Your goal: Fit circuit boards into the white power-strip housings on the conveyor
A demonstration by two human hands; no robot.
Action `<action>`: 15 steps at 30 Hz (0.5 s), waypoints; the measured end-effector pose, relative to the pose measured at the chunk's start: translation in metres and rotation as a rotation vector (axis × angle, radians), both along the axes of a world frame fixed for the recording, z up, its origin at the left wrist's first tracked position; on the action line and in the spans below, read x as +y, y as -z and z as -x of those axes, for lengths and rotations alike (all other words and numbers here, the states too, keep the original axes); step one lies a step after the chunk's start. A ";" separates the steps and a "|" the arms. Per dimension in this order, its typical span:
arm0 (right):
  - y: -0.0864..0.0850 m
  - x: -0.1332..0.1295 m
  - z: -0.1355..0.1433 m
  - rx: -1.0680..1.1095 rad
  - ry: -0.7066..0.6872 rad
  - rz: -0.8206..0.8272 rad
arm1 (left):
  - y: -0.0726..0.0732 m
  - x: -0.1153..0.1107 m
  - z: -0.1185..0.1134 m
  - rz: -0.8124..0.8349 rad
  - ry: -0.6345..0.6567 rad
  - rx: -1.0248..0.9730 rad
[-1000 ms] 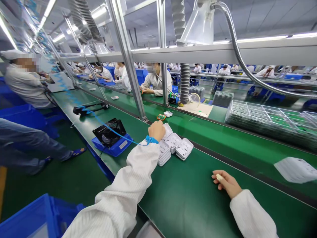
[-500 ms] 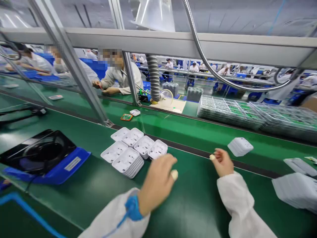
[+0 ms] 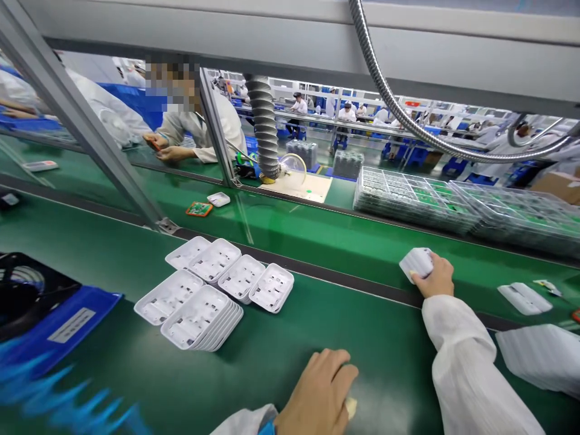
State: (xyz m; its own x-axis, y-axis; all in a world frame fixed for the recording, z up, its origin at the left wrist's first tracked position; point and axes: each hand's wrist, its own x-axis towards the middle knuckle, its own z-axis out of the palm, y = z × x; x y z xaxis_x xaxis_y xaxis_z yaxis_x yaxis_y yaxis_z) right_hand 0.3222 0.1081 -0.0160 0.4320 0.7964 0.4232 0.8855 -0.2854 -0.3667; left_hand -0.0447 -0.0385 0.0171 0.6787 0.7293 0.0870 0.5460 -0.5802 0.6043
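My right hand [image 3: 434, 277] reaches onto the green belt at the right, its fingers and thumb closed around the near side of a small stack of white plastic covers [image 3: 415, 263]. Lower down, my left hand [image 3: 321, 393] hovers over the green worktop, fingers loosely bent and apart, with nothing in it. Finger cots show on both thumbs. Left of my left hand lie several stacks of white plastic housings [image 3: 194, 319], open side up. The tallest is at the front of the group.
A blurred stack of white parts [image 3: 539, 356] stands at right, below a white tray-like piece [image 3: 524, 298]. Clear trays [image 3: 412, 199] are piled behind the belt. A black fan [image 3: 27, 290] with a blue holder [image 3: 72, 326] sits left. A metal post [image 3: 90, 121] slants down at left.
My right hand has moved forward and right onto the small cover stack and closed on it. My left hand has drawn back from the housings toward the bottom edge. The view has shifted.
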 end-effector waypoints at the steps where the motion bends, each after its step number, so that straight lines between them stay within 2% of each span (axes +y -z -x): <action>1: -0.004 0.000 0.002 0.011 -0.011 -0.012 | 0.000 0.000 0.000 -0.002 0.001 -0.004; 5: -0.031 -0.007 0.016 0.099 -0.021 -0.102 | -0.004 0.000 0.003 -0.022 -0.033 -0.030; 7: -0.043 -0.020 0.035 0.201 -0.035 -0.114 | -0.007 0.001 0.006 -0.045 -0.079 -0.045; 9: -0.049 -0.042 0.065 0.410 -0.152 -0.044 | -0.012 0.001 0.009 -0.087 -0.137 -0.067; 10: -0.049 -0.056 0.083 0.567 -0.266 0.028 | -0.014 0.001 0.011 -0.113 -0.158 -0.080; 11: -0.047 -0.071 0.102 0.756 -0.435 0.128 | -0.017 0.002 0.012 -0.139 -0.168 -0.094; 13: -0.041 -0.101 0.139 1.084 -0.748 0.436 | -0.019 0.001 0.016 -0.172 -0.151 -0.131; 15: -0.036 -0.126 0.169 1.275 -0.881 0.705 | -0.017 0.000 0.020 -0.136 -0.095 -0.201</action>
State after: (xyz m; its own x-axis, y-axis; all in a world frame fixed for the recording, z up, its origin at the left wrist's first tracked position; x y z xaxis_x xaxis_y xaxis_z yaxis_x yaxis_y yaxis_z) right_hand 0.1529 -0.0178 0.0200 -0.4494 0.8299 -0.3307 0.1190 -0.3113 -0.9428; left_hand -0.0648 -0.0388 0.0337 0.5668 0.7614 0.3146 0.4786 -0.6151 0.6265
